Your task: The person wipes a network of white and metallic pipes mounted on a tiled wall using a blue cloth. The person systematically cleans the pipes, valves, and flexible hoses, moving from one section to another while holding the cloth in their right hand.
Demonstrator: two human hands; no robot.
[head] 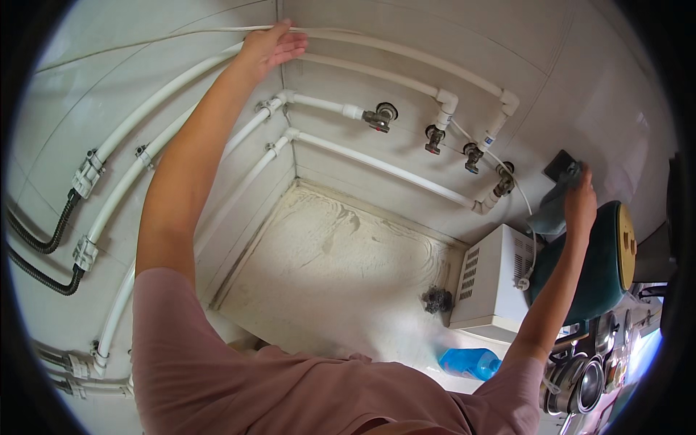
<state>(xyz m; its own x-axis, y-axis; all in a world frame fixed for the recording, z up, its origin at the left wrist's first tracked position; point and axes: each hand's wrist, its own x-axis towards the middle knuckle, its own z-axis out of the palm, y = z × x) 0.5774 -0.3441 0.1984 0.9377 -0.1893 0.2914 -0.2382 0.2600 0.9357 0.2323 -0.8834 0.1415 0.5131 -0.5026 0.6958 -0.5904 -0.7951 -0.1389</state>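
My left hand (276, 48) reaches up to the tiled corner, fingers extended, beside the upper white pipe (402, 50) and a thin white cable (163, 38). Whether it presses on the pipe or cable is unclear. In my right hand (582, 201) is a grey-green cloth (549, 209), which hangs down along the wall. A dark square wall plate (559, 165) sits just beside that hand, partly covered by the cloth. Below it are a white vented appliance (486, 283) and a dark green appliance with a yellow panel (601, 261).
Several valves (380, 117) and lower white pipes (380, 166) line the walls. Black corrugated hoses (60, 231) join pipes at left. On the pale, smeared surface (326, 261) lie a steel wool scrubber (437, 299) and a blue bottle (468, 363). Metal pots (576, 380) stand at lower right.
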